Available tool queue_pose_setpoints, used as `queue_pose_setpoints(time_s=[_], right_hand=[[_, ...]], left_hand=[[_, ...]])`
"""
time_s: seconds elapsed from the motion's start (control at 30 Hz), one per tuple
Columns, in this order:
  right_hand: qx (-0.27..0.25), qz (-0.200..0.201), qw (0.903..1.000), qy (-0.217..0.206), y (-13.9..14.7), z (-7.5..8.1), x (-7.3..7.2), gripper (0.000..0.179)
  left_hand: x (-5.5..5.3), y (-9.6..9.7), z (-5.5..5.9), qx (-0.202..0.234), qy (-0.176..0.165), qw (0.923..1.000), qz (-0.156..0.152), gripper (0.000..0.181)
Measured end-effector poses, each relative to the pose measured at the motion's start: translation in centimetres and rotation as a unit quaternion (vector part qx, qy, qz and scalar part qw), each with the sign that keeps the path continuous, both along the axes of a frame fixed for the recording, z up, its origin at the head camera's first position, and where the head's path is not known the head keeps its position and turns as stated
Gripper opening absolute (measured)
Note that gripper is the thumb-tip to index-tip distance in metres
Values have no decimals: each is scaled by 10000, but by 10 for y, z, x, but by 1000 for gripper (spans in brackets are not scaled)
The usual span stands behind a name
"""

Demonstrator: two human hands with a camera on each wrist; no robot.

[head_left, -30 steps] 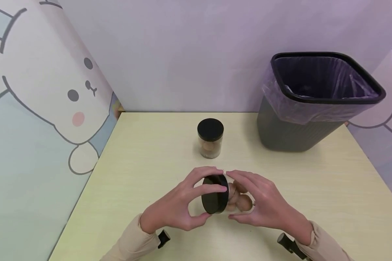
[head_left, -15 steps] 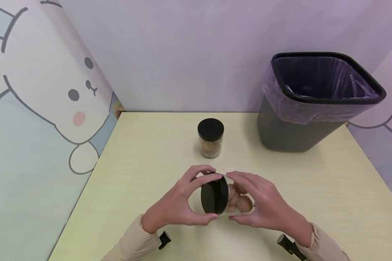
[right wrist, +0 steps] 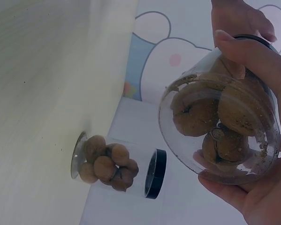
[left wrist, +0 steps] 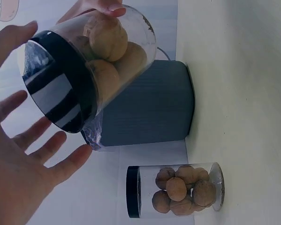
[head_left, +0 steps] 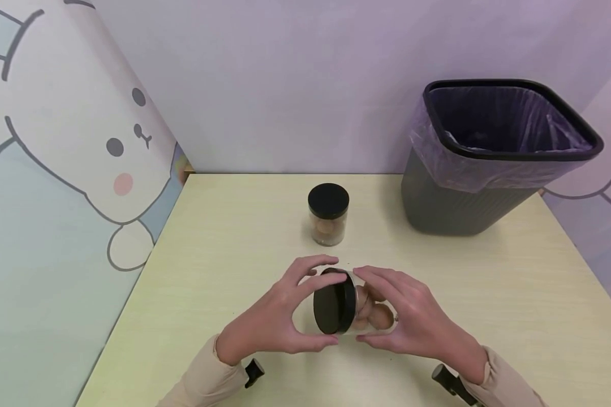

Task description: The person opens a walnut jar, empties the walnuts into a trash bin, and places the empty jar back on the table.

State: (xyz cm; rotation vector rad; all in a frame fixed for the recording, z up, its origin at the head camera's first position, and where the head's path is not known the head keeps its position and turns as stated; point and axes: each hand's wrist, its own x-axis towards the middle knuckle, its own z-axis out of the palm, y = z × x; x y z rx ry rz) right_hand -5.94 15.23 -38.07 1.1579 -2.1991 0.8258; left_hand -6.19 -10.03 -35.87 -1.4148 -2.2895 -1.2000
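My right hand [head_left: 412, 316] grips a clear jar [right wrist: 234, 168] by its glass body. The jar is tipped on its side above the table, its black lid [head_left: 331, 302] turned toward my left hand [head_left: 280, 316]. Walnuts [left wrist: 107, 40] lie inside it. My left hand stands spread around the lid, thumb close to the lower edge and index finger across the upper edge in the head view. In the left wrist view its fingers [left wrist: 67, 166] are splayed, with gaps between them and the lid.
A second black-lidded jar [head_left: 328, 217] of walnuts stands upright on the pale table [head_left: 234, 226], beyond my hands. At the back right is a grey bin [head_left: 448, 206] with a black rim and a purplish liner. Walls rise behind and at both sides.
My left fingers have shifted from over the lid's face back to its upper edge and loosened, while the thumb has slid right along the lower edge. The right hand and jar stay nearly still.
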Motion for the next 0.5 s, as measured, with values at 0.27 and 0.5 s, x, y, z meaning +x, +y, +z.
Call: queue_pose_setpoints(time_s=[0.27, 0.5], right_hand=[[-49, 49, 10000, -51, 1, -1, -1, 101], [-80, 92, 9999, -94, 1, -2, 0, 101]], left_hand=[[-2, 0, 9, -58, 503, 9960, -739, 67], [-3, 2, 6, 70, 379, 9972, -644, 68]])
